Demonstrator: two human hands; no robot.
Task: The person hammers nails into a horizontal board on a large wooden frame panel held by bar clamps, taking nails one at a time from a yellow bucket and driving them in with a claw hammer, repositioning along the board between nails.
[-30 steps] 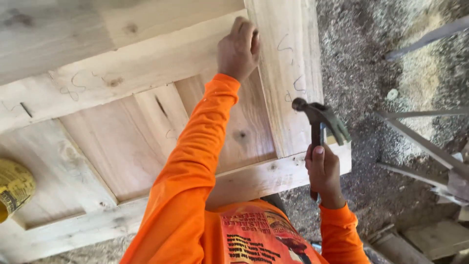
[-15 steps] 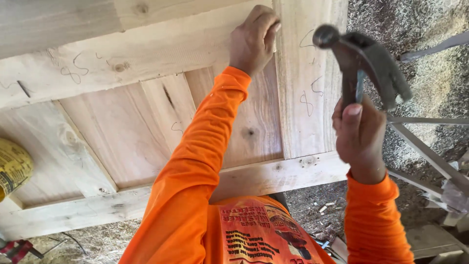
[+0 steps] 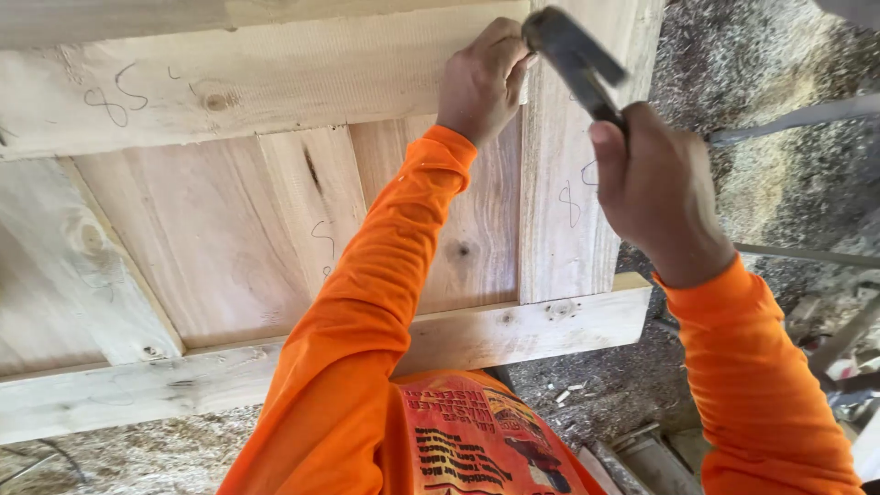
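Sawdust floor (image 3: 733,55) lies at right of the wood frame (image 3: 275,92). Right hand (image 3: 655,188) grips the hammer (image 3: 573,55), now lowered beside the pinching left hand (image 3: 481,82).

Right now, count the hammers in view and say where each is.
1. The hammer is gripped in the right hand, its head beside the left hand pinched at the wooden frame. Others may lie out of view.
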